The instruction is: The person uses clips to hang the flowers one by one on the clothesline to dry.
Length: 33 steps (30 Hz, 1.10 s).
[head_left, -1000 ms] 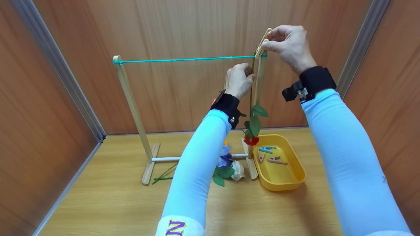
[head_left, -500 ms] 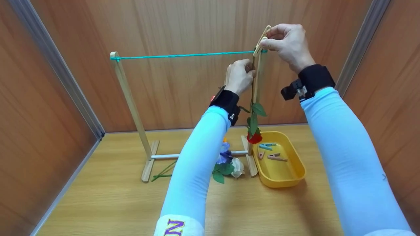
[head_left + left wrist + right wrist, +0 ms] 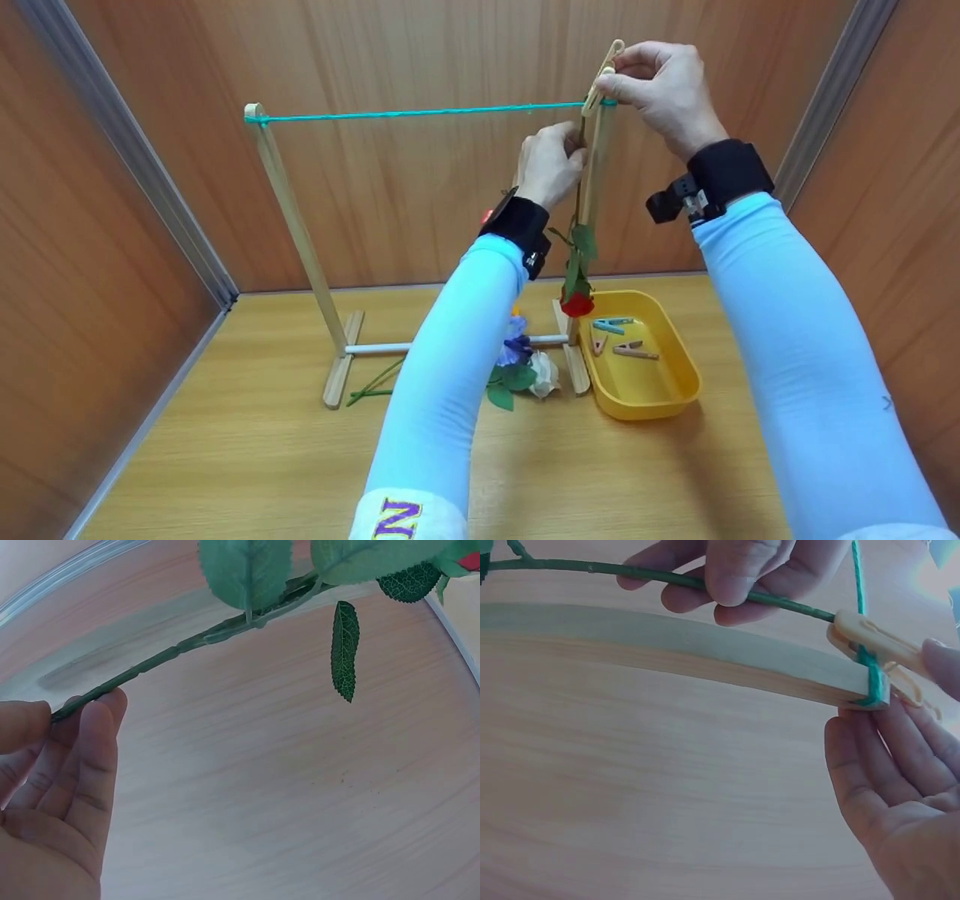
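Left hand: yours, fingers pinching the stem of the rose. Rose: one, red, bloom hanging downward, stem end up at the cord.

Right hand: yours, thumb and fingers pinching the legs of the pale clothespin, beside the top of the right post.

Clothespin: tip at the cord and stem end; whether it bites both is hard to tell from the wrist view.

Handling note: you do best to hold the stem steady against the cord, seat both deep between the prongs, ease the legs together gently, and test the grip before freeing the stem.

Yellow tub: on the tabletop, holding a blue clip and two brownish ones.
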Available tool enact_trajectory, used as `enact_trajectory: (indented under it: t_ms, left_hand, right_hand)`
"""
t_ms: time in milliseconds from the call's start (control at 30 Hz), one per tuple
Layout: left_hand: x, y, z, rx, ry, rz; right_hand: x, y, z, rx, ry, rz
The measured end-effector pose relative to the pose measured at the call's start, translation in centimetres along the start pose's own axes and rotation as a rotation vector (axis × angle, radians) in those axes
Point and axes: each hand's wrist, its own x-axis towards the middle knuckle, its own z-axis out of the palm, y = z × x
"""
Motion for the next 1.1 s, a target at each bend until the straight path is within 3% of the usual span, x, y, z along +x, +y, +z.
enact_trajectory:
  t_ms: [400,667,867,1100]
  left_hand:
    - [-1.1,-0.5,-0.4,-0.029,-0.034,0.004]
    - [-3.1,-0.7,-1.6,-0.046,-0.136,-0.074]
    - [-5.3,-1.0,-3.0,-0.011,-0.21,-0.043]
    - [-8.7,-2.8,-4.0,0.145,-0.23,0.053]
  right_hand:
    - [-0.5,0.2,0.4,0.005,-0.016,0.009]
    - [-2.1,0.7,0.4,-0.101,-0.031,-0.001]
    - [-5.2,2.3,0.4,-0.221,-0.053,-0.001]
    - [-10.8,5.9,1.2,-0.32,-0.12,-0.041]
